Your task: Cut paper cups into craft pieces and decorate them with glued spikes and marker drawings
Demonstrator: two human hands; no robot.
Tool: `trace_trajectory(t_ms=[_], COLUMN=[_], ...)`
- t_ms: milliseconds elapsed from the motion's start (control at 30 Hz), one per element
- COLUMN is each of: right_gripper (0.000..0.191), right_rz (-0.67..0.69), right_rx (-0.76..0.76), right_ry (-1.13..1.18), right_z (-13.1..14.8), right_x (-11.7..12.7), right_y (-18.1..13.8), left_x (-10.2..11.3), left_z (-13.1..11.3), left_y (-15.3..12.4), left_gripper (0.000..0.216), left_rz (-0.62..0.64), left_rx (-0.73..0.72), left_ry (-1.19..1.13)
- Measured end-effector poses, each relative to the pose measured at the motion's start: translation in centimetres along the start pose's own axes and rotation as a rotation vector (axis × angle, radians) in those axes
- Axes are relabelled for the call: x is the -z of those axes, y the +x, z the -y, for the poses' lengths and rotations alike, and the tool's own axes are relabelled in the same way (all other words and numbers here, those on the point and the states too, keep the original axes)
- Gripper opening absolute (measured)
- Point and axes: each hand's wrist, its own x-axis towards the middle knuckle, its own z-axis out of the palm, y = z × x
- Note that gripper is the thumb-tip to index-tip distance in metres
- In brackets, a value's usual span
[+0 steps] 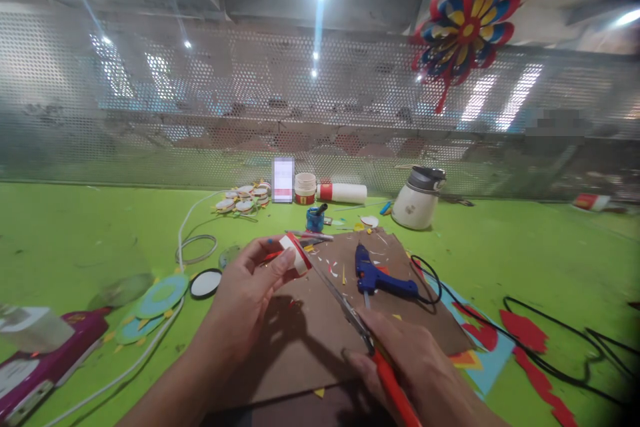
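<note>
Between thumb and fingers, my left hand [257,280] grips a short piece of paper cup [296,255], white with a red band. My right hand [400,360] is wrapped around a pair of scissors [350,313] with orange-red handles. The blades point up and left, their tips close to the red edge of the cup piece; whether they touch it, I cannot tell. Below both hands lies a brown cardboard sheet [300,347] strewn with small paper scraps. On it, near my right hand, rests a blue hot glue gun [383,280].
At the back stand a phone [283,180], paper cups [305,188], a lying white roll [347,193] and a kettle-like jug [417,199]. A purple power strip [55,367] and light-blue discs [161,297] lie left. Black cable [480,320] and red paper [525,330] spread right.
</note>
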Motion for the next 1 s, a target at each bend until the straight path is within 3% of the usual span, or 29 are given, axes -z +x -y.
trace_trajectory(t_ms=[333, 700, 1000], right_gripper=[0.010, 0.036, 0.035], right_rz=[0.004, 0.089, 0.095], right_rx=[0.014, -0.059, -0.067], right_ry=[0.025, -0.021, 0.024], right_z=[0.0, -0.6, -0.1], right_x=[0.0, 0.1, 0.8], right_y=[0.1, -0.3, 0.4], left_x=[-0.1, 0.2, -0.1], left_z=[0.1, 0.2, -0.1], left_y=[0.0, 0.3, 0.0], left_gripper=[0.033, 0.035, 0.039], left_rz=[0.011, 0.017, 0.027], left_rx=[0.000, -0.018, 0.034], left_ry=[-0.002, 0.017, 0.004])
